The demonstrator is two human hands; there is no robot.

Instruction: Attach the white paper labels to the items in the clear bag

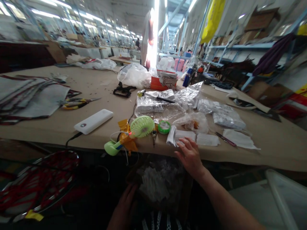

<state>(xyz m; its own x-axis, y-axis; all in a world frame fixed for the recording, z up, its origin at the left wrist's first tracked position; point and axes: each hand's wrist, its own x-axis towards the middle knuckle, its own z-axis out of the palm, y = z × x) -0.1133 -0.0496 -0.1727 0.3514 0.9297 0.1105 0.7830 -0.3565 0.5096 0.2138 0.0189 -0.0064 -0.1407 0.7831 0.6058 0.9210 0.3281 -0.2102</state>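
My right hand (190, 157) is at the table's front edge, fingers stretched and a little apart. Its fingertips touch or hover just over a stack of small white paper slips (185, 135); which of the two, I cannot tell. Left of that stack is a folded white bundle (171, 136), and on its right is another white stack (207, 139). In the shade below the table, my left hand (126, 201) rests with extended fingers by the left side of a dark box (188, 198). Inside the box is a heap of white slips (155, 180).
A green fan (142, 126), a screwdriver-like tool (154, 138) and green tape (164, 127) sit along the front edge. A white power bank (94, 121) and pliers (76, 103) lie left. Clear plastic packets (158, 107) lie behind; a pen-like tool (225, 139) is at right.
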